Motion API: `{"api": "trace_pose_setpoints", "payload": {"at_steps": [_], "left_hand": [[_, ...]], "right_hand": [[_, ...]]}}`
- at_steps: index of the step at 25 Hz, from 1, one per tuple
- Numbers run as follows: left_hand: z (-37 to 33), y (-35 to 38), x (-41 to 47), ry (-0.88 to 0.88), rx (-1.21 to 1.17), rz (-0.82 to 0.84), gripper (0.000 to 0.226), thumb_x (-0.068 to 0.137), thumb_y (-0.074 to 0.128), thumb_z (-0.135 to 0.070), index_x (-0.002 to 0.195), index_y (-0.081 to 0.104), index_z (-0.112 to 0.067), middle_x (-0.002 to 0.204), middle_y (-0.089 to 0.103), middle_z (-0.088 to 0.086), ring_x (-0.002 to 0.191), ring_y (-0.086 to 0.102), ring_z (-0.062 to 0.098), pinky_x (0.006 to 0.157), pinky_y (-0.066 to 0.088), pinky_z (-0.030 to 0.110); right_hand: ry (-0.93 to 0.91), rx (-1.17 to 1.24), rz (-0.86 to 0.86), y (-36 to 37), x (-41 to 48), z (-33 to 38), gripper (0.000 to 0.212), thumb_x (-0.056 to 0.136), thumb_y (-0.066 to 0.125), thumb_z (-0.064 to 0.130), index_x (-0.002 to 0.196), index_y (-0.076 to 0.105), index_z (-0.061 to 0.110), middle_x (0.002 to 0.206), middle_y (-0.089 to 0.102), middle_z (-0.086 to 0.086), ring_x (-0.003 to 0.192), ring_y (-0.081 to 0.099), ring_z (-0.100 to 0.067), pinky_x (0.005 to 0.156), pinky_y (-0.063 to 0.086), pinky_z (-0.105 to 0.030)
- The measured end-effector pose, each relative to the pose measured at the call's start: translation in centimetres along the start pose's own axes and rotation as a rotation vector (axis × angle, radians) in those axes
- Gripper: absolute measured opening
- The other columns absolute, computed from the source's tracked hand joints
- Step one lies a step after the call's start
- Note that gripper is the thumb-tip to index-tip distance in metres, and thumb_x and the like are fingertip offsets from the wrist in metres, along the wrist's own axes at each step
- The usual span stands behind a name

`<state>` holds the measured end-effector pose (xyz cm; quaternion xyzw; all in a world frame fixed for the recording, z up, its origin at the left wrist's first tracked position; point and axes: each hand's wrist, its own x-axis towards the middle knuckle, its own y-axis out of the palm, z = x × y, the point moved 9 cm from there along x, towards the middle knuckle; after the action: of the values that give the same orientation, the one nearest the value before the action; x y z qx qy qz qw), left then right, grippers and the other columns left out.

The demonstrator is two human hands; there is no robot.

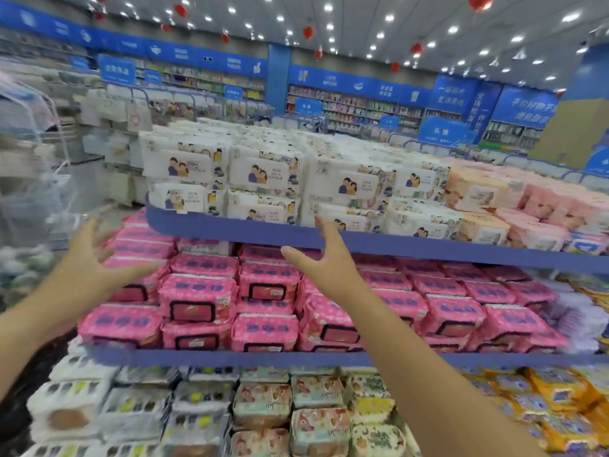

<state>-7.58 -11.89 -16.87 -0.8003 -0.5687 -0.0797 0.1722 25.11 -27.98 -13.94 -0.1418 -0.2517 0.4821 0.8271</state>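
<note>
Both hands are raised in front of the middle tier of the display, palms turned toward each other with a wide gap between them. As I judge it, that spacing suits taking a block of packs from both sides at once. The left hand (89, 258), at centre left of the frame, has its fingers spread and holds nothing; whether it touches the leftmost stack I cannot tell. The right hand (326, 262), at the centre, is likewise spread and empty, its fingers pointing up across the blue shelf lip (230, 229) of the tier above.

Between them, mid-frame, sit the pink plastic-wrapped packs (197, 288) — soft, pillow-like rectangles with white speckles, purple lettering and a dark-rimmed red flap on the front. They lie flat in tight rows, faces outward, probably so the labels read from the aisle. The white packs with a cartoon family (257, 173) fill the top tier, and the pale packs with mixed prints (262, 400) fill the lowest.
</note>
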Motion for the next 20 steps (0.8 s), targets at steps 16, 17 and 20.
{"api": "trace_pose_setpoints", "payload": {"at_steps": [16,17,20], "left_hand": [[15.8,-28.0,-48.0,-0.773,0.144,-0.500,0.118,0.055,0.091,-0.061,0.154,0.036,-0.029,0.151,0.048,-0.005,0.133,0.052,0.013,0.105,0.050,0.036],[17.6,-29.1,-51.3,-0.829,0.144,-0.518,0.108,0.060,0.092,-0.053,0.151,0.038,-0.028,0.148,0.051,-0.005,0.130,0.053,0.012,0.101,0.051,0.031],[23.3,-30.3,-60.4,-1.010,0.054,-0.540,0.085,0.077,0.090,-0.021,0.145,0.039,-0.025,0.126,0.054,-0.015,0.115,0.055,0.003,0.088,0.045,0.011]], "right_hand": [[0.059,0.157,0.939,48.3,-27.4,5.8,0.087,0.087,0.071,0.047,0.158,0.024,0.030,0.165,0.028,0.005,0.150,0.030,-0.017,0.117,0.036,-0.042],[0.083,0.134,0.996,50.8,-30.0,5.6,0.086,0.089,0.071,0.044,0.159,0.024,0.028,0.164,0.028,0.004,0.150,0.031,-0.017,0.118,0.035,-0.041],[0.126,0.024,1.131,57.5,-37.6,2.7,0.074,0.092,0.072,0.030,0.154,0.032,0.023,0.151,0.044,0.011,0.138,0.046,-0.008,0.113,0.040,-0.029]]}}
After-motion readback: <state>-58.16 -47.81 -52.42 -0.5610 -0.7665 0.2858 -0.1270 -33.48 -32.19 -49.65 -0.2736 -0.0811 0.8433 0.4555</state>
